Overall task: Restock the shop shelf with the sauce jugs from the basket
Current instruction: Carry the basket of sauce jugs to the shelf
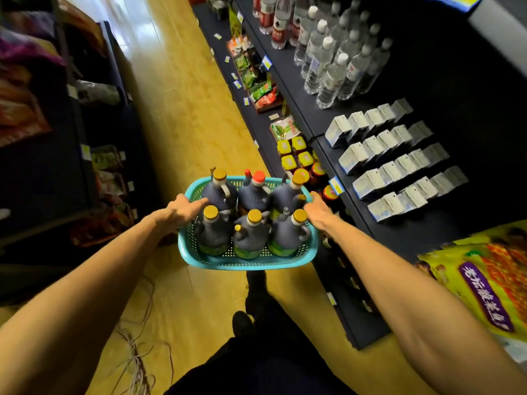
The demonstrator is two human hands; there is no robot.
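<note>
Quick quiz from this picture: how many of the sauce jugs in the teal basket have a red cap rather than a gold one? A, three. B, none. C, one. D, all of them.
C: of the six jugs in the basket, only the back-row middle jug has a red cap; the other five have gold caps, such as the one at front left.

6 sauce jugs pack the basket; aisle floor open.
</note>
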